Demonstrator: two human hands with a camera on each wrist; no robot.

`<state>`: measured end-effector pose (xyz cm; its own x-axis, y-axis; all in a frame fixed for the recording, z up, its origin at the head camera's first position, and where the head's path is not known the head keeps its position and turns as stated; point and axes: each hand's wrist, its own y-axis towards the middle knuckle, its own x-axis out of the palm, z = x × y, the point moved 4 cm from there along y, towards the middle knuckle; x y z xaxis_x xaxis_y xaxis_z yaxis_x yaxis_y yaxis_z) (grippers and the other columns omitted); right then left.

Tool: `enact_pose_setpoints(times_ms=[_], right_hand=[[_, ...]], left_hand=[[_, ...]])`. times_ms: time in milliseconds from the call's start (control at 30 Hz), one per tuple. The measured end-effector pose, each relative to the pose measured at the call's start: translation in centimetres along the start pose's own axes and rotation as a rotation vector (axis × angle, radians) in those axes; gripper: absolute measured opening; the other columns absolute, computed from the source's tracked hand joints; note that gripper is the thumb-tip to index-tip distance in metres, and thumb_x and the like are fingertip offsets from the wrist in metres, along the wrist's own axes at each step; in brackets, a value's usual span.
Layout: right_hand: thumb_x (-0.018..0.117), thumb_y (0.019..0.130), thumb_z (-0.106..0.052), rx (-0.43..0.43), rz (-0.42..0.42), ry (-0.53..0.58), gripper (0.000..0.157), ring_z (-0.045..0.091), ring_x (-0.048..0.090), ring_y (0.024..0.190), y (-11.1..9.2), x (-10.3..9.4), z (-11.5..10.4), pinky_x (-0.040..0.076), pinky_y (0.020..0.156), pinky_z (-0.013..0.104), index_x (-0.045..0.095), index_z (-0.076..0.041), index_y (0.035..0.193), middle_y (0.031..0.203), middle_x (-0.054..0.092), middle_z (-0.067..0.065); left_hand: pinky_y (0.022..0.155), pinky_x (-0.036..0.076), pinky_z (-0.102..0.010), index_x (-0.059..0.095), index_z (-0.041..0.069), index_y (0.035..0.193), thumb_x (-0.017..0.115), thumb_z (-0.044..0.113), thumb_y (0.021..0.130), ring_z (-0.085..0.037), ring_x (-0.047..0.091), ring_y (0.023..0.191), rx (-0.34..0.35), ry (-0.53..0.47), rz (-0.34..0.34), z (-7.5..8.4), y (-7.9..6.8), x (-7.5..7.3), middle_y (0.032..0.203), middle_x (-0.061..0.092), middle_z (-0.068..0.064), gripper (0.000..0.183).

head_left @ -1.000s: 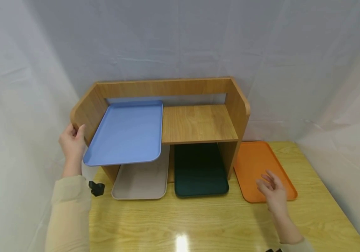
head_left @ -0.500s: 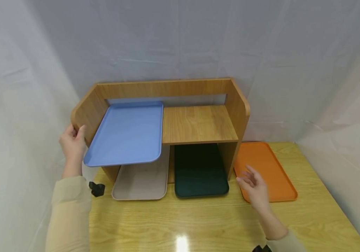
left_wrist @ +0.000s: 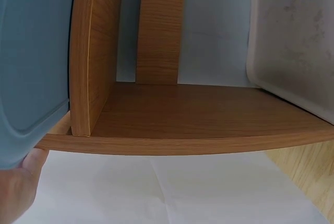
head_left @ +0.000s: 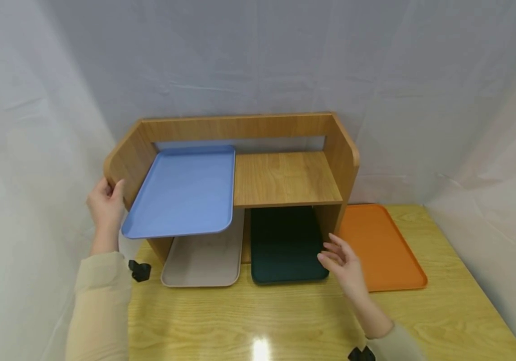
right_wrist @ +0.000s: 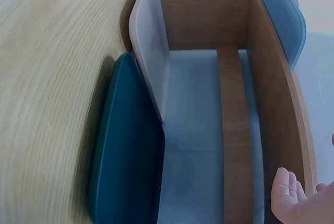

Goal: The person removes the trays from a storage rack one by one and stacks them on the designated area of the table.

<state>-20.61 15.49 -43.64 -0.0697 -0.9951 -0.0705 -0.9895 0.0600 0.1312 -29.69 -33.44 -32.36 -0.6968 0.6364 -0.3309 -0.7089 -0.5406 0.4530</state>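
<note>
A wooden desktop shelf [head_left: 287,178] stands at the back of the table. My left hand [head_left: 106,203] grips the front edge of its left side panel [head_left: 124,163], thumb on the inner side. Close by, a blue tray [head_left: 183,193] lies on the upper board and juts out past its front. My right hand [head_left: 343,265], fingers loosely bent and holding nothing, hovers by the right side panel and overlaps the corner of a dark green tray [head_left: 287,250] in the head view. From the right wrist, that hand's fingertips [right_wrist: 282,182] appear close to the shelf's wood.
A beige tray [head_left: 208,258] occupies the lower left compartment, its front end poking out onto the table [head_left: 221,321]. To the right of the shelf lies an orange tray [head_left: 384,245]. White sheeting [head_left: 258,60] hangs behind and at both sides.
My right hand has moved left, from over the orange tray to the front of the right side panel. The left hand keeps its grip, and the trays stay where they were.
</note>
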Motion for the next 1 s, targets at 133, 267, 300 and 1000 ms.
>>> enact_pose_setpoints(times_ms=[133, 267, 300, 1000], right_hand=[[0.062, 0.082, -0.006, -0.007, -0.041, -0.013, 0.054, 0.026, 0.051, 0.099, 0.1, 1.3, -0.7, 0.044, 0.077, 0.019, 0.038, -0.006, 0.130, 0.117, 0.048, 0.019], [0.062, 0.082, -0.008, -0.004, -0.085, 0.001, 0.055, 0.029, 0.049, 0.103, 0.5, 2.7, -0.9, 0.044, 0.080, 0.023, 0.037, -0.008, 0.131, 0.119, 0.047, 0.018], [0.062, 0.082, -0.009, -0.001, -0.096, 0.009, 0.055, 0.029, 0.049, 0.103, 0.7, 3.1, -0.8, 0.044, 0.081, 0.025, 0.037, -0.008, 0.131, 0.120, 0.047, 0.018], [0.064, 0.081, -0.015, -0.014, -0.268, 0.125, 0.059, 0.026, 0.051, 0.100, 2.3, 10.8, -2.4, 0.042, 0.086, 0.041, 0.036, -0.011, 0.132, 0.118, 0.048, 0.015]], left_hand=[[0.061, 0.038, -0.011, 0.058, -0.007, 0.100, 0.054, 0.019, 0.087, 0.002, 0.048, 0.070, 0.013, 0.000, 0.008, 0.0, 0.0, 0.0, 0.097, 0.060, -0.018, 0.029], [0.059, 0.037, -0.011, 0.058, -0.008, 0.099, 0.054, 0.018, 0.087, 0.003, 0.047, 0.068, 0.023, 0.006, 0.016, 0.2, -0.1, 0.0, 0.094, 0.059, -0.018, 0.028], [0.059, 0.037, -0.011, 0.058, -0.008, 0.098, 0.054, 0.017, 0.087, 0.003, 0.047, 0.067, 0.027, 0.003, 0.018, 0.3, -0.1, 0.0, 0.093, 0.059, -0.018, 0.028], [0.061, 0.037, -0.009, 0.057, -0.011, 0.098, 0.054, 0.013, 0.087, 0.008, 0.045, 0.068, 0.067, -0.016, 0.025, 0.3, -0.1, -0.1, 0.095, 0.060, -0.021, 0.026]])
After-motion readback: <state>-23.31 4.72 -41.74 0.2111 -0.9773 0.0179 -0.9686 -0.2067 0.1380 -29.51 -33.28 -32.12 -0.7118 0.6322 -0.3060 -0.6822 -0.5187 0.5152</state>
